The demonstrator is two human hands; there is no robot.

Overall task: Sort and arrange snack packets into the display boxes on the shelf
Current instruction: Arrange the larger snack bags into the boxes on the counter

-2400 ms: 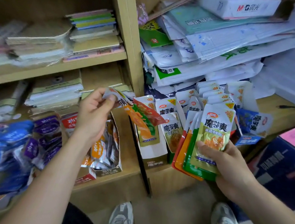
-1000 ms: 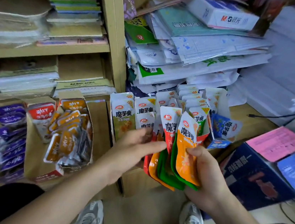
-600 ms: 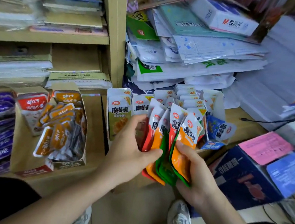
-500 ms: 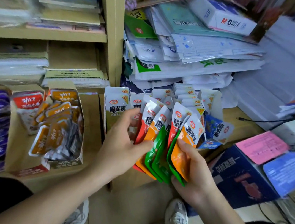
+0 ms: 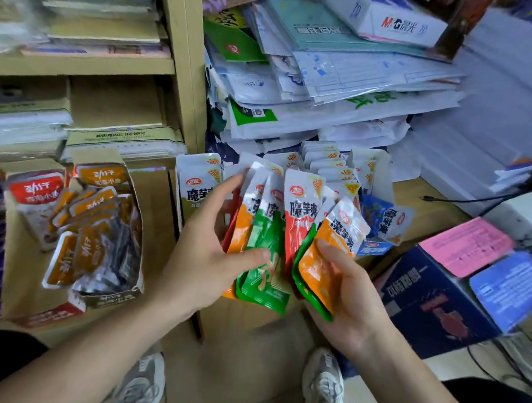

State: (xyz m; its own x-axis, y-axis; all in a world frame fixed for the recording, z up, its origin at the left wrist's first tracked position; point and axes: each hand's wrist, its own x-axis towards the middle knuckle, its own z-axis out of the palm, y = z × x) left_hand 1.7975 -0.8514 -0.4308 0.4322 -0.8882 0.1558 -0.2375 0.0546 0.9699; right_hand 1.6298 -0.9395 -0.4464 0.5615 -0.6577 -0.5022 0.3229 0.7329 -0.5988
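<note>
My left hand [image 5: 204, 257] pinches green-and-orange packets [image 5: 265, 234], thumb on front; my right hand [image 5: 350, 298] grips orange-fronted stack [image 5: 328, 252]. Both bunches at shelf [image 5: 425, 204] front edge, just before blue display box [image 5: 386, 222].

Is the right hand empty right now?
No, the right hand grips an orange snack packet, thumb pressed on its front.
</note>
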